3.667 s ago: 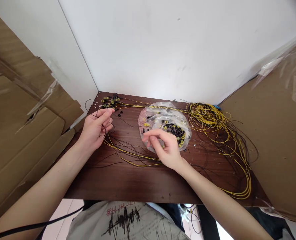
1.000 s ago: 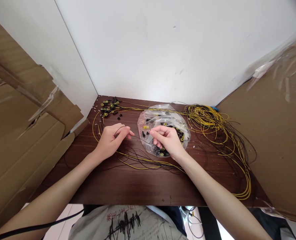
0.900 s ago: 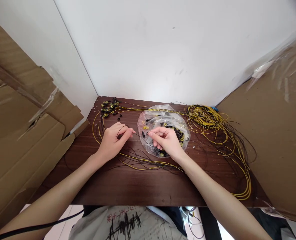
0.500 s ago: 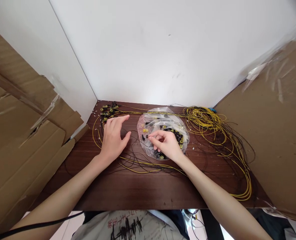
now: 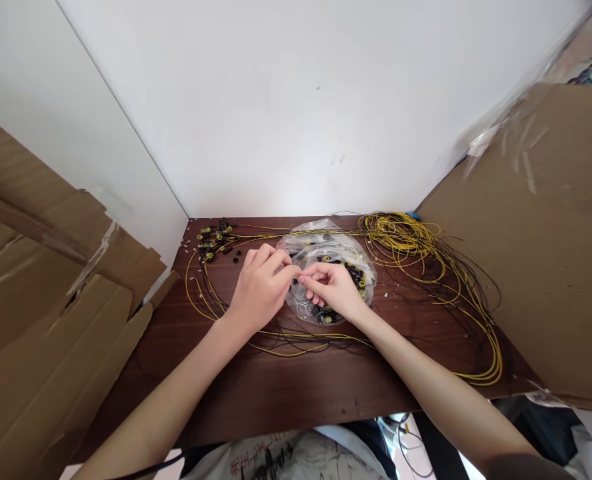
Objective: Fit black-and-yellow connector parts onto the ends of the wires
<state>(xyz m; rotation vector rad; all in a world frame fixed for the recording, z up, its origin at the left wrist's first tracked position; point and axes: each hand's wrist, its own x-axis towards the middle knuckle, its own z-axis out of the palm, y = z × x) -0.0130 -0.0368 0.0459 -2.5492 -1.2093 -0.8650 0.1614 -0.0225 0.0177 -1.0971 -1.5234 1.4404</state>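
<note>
My left hand (image 5: 261, 287) and my right hand (image 5: 332, 291) meet fingertip to fingertip over the near left edge of a clear plastic bag (image 5: 349, 248) of small black and yellow parts. Both hands are pinched. A thin black wire (image 5: 299, 299) hangs from the pinch; whatever small part sits between the fingertips is hidden. Yellow and black wires (image 5: 281, 347) lie loose on the dark wooden table (image 5: 286, 393) under my wrists.
A tangled coil of yellow and black wires (image 5: 426, 253) fills the table's right side. A cluster of black and yellow connectors (image 5: 213, 239) lies at the far left corner. Cardboard sheets stand at the left (image 5: 41, 320) and right (image 5: 551, 267). A white wall is behind.
My left hand was flat and open on the table half a second ago; it has moved right and pinched shut against my right hand's fingertips. The view has tilted slightly.
</note>
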